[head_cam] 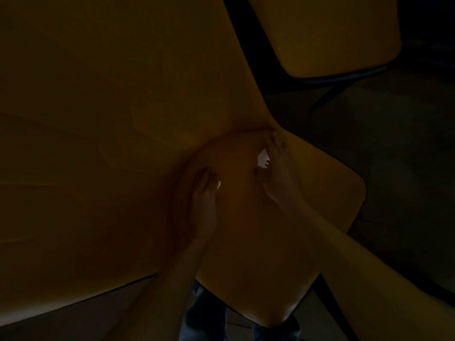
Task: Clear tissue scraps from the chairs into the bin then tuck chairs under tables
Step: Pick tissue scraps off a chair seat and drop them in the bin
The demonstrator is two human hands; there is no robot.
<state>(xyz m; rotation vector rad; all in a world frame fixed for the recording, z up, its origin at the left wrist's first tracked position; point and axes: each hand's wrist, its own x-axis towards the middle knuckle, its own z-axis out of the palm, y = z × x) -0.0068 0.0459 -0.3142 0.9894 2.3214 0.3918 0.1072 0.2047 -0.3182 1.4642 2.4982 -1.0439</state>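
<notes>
Dim frame. 2 scraps lying on the seat (307,205): larger scrap (263,160) touching right hand (275,168), fingers curling round it; smaller scrap (218,184) under left hand (205,185). Grips: cannot tell.

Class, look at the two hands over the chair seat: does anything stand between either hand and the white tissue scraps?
Nothing visible does. The right hand is at the larger white tissue scrap on the orange chair seat; the left hand touches the smaller white scrap.
</notes>
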